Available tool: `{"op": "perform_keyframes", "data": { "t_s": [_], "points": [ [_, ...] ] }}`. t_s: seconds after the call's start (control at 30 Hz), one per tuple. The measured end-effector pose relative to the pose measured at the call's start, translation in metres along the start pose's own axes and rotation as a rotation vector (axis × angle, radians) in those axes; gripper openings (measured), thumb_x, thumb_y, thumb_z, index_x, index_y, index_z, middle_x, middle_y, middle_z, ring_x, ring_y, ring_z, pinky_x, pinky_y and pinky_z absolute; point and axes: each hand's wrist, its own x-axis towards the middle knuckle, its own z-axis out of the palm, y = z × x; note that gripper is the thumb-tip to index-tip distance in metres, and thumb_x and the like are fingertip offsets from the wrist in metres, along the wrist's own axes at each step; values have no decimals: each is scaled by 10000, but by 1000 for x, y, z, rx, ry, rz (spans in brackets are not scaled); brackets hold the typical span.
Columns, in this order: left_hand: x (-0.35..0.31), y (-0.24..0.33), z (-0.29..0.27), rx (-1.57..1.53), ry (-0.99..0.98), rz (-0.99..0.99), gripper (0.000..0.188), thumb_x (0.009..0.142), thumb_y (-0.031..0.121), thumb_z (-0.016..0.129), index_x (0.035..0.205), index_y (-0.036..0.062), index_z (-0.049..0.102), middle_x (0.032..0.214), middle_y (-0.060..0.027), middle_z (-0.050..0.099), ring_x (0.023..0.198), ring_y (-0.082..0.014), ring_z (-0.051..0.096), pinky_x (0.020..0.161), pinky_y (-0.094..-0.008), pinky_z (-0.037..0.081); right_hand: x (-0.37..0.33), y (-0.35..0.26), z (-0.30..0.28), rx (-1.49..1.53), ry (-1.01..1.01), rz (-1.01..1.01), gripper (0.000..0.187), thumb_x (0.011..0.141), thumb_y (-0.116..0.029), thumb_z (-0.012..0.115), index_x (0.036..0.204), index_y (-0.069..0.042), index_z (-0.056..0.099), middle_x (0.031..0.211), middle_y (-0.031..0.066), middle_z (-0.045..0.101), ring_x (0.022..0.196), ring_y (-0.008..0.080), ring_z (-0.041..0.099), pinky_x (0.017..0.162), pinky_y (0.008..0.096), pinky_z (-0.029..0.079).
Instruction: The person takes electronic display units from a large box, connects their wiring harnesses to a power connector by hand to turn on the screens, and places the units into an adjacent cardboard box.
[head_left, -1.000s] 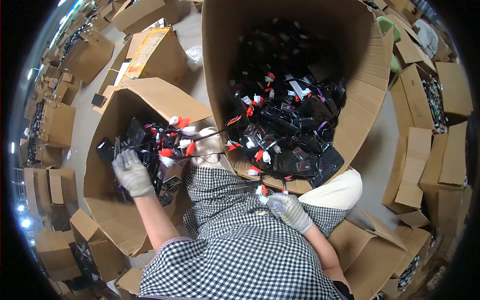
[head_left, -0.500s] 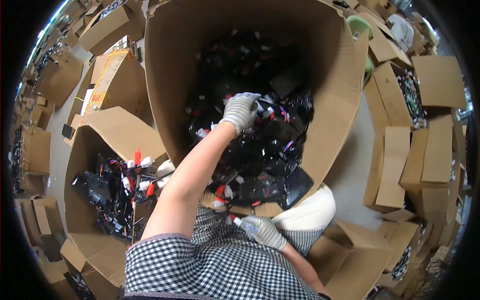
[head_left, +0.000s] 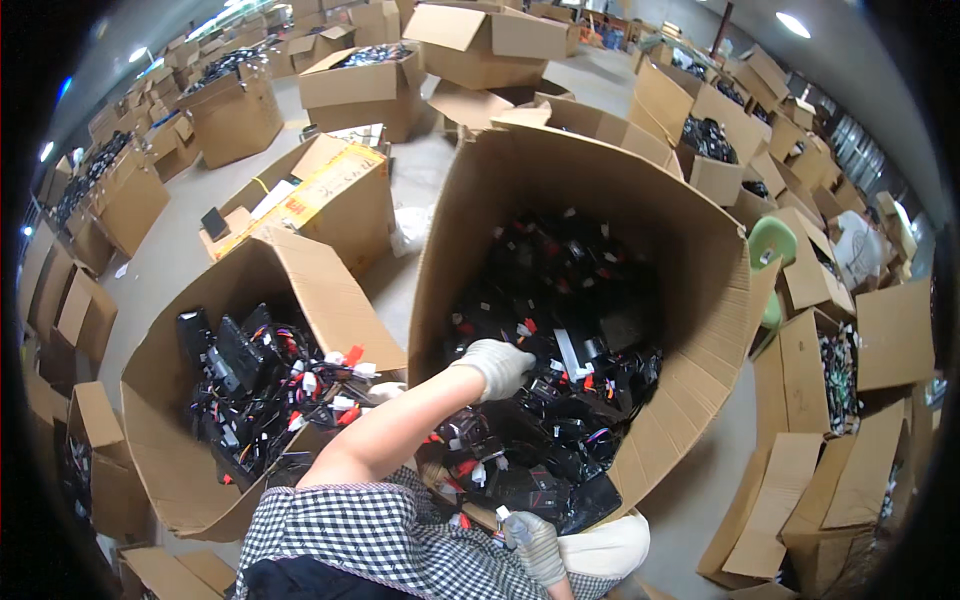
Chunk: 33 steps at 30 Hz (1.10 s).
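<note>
My left hand (head_left: 497, 370), in a whitish striped knit glove, reaches into a large cardboard box (head_left: 690, 440). Its fingers are bent together over the heap of black plastic-wrapped devices and cables (head_left: 530, 430); the fingertips and anything under them are hidden. A flat grey-white strip (head_left: 568, 354) lies just right of it. Close to my lap, at the box's near edge, my gloved right hand (head_left: 541, 556) is closed around a small clear plastic piece with a white end (head_left: 515, 527). White and red connectors (head_left: 478, 470) are scattered through the heap.
At the left stands another open box (head_left: 165, 440) holding black devices (head_left: 235, 355) and wires with red and white connectors. A yellow-taped carton (head_left: 340, 205) is behind it. A green plastic chair (head_left: 772, 242) and more cartons (head_left: 790, 500) line the right side, with grey floor between.
The view has tilted up, showing more of the room behind. My left hand has drawn back toward the box's left side. The clear piece in my right hand now points more upward.
</note>
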Motion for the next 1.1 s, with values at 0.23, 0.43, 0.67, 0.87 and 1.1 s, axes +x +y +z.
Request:
{"op": "perform_keyframes", "data": {
  "t_s": [0.23,0.43,0.67,0.87,1.1],
  "points": [
    [-151,-11,2,-695,258,432,362,894,218,595,1231,88,563,1112,-134,643,1062,-228,609,921,-365,464,-33,-9,30,74,-21,-46,428,916,-416,571,833,-6,664,583,-8,544,531,52,488,499,228,401],
    [-221,12,20,-997,238,756,562,868,198,667,1354,47,428,1139,-108,588,1077,-225,578,925,-356,451,-48,-22,28,251,26,-245,372,923,-398,566,913,-36,650,660,20,590,581,95,541,539,247,429],
    [-218,25,44,-790,467,787,379,854,310,634,1158,87,601,1006,-88,580,870,-261,566,813,-382,424,-62,-90,15,474,254,-145,469,879,-415,625,1064,16,620,706,29,630,618,88,594,521,198,453],
    [-203,47,66,-1023,338,785,296,890,378,579,963,99,649,912,-72,622,861,-248,586,843,-385,422,-69,-124,3,62,169,-210,343,917,-341,585,1001,-22,676,648,49,617,537,114,571,519,261,455],
    [-214,61,111,-1520,239,216,357,916,411,577,893,56,610,777,18,582,727,-79,520,672,-248,448,-76,-113,1,-17,151,-87,250,893,-252,615,996,-35,686,743,116,672,593,206,647,553,293,493]
  ]
}}
